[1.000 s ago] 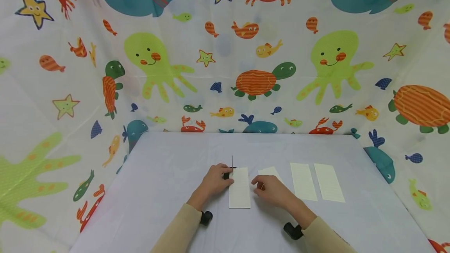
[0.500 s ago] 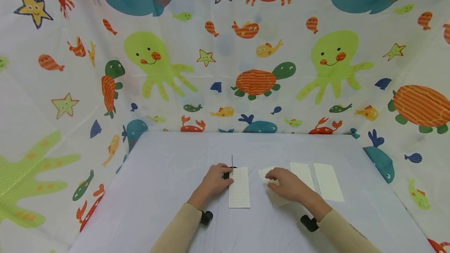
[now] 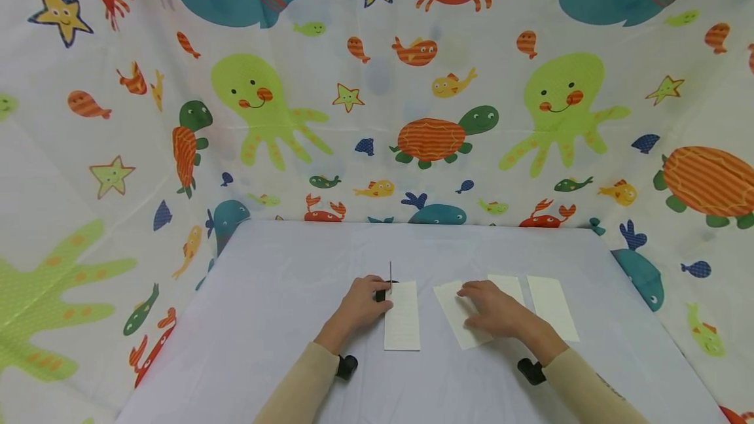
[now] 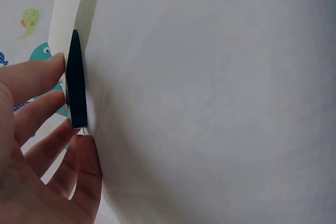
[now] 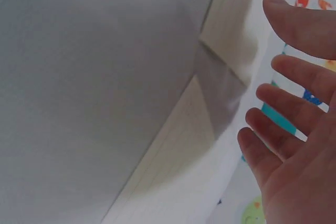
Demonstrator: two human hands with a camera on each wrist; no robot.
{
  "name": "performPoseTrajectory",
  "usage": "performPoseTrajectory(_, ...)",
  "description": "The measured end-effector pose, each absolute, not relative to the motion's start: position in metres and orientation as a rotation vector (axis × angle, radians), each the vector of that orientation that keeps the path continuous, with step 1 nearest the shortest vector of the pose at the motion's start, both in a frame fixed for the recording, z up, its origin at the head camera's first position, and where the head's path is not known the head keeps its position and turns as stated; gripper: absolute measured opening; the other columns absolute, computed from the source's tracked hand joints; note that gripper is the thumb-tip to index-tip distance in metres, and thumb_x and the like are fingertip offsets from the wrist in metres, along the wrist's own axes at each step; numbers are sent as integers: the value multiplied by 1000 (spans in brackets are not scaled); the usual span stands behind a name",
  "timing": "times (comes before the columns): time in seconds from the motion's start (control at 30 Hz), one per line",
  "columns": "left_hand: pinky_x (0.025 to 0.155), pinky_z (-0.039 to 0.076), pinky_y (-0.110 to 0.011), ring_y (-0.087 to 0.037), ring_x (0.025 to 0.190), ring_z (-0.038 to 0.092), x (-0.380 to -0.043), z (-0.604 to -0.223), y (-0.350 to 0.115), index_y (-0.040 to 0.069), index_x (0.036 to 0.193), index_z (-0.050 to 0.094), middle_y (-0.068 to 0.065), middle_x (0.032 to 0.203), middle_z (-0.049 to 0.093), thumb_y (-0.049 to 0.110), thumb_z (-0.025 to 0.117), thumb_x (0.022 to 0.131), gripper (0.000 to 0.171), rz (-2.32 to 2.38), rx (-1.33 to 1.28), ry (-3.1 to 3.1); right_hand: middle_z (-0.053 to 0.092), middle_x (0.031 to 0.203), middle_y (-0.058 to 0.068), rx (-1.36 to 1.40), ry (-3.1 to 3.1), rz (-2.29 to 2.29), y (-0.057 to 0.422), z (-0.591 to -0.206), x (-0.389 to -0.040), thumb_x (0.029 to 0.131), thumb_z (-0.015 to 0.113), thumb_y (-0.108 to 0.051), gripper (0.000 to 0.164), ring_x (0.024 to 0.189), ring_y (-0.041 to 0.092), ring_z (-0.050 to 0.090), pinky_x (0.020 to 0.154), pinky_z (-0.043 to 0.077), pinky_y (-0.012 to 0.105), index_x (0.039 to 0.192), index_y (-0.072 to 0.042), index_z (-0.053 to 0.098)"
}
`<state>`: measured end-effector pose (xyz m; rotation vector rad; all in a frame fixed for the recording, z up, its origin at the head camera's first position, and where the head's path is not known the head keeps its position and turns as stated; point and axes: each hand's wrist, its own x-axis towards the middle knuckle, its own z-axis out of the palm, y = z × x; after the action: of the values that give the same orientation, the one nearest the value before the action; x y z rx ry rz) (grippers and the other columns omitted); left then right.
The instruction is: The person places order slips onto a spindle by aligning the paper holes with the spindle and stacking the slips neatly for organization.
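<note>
My left hand (image 3: 359, 303) pinches a black binder clip (image 4: 77, 85) between thumb and fingers, at the upper left edge of a narrow lined paper slip (image 3: 402, 319). A thin metal wire handle (image 3: 390, 272) sticks up from it. My right hand (image 3: 495, 309) hovers with loosely bent, parted fingers over a tilted paper slip (image 3: 462, 334), holding nothing. In the right wrist view, its fingers (image 5: 294, 108) stand apart from the paper slips below.
Further right lie two more paper slips (image 3: 554, 309), one partly behind my right hand. All rest on a white cloth-covered table (image 3: 294, 260). A curtain (image 3: 377, 84) printed with sea animals hangs around the back and sides.
My right hand has moved right, away from the slip by the clip, uncovering the tilted slip and coming over its right part. My left hand has stayed in place.
</note>
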<state>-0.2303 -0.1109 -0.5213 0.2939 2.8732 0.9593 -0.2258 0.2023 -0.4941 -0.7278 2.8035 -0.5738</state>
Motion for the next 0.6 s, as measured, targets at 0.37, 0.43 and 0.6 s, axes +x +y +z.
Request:
performPoseTrajectory(0.37,101,46,-52,-34,126,50,-229,-522,-110,9,131,69,-13,138,58,24,74,93,42,966,290,2880,46,152,20,-701,2797,-535,205,-508,-221,85,83,-26,67,140,42,38,110,38,57,140,1,57)
performPoseTrajectory(0.43,102,46,-51,-34,126,49,-229,-522,-110,9,131,69,-13,138,58,25,74,93,42,958,291,2887,46,151,21,-700,2816,-527,203,-510,-220,85,83,-29,69,139,43,38,110,38,56,140,3,56)
performPoseTrajectory(0.6,103,46,-52,-35,127,49,-229,-522,-110,8,131,69,-14,139,58,24,74,93,41,953,303,2894,46,150,21,-662,2858,-499,197,-513,-219,84,83,-33,73,139,42,38,109,38,56,140,4,55)
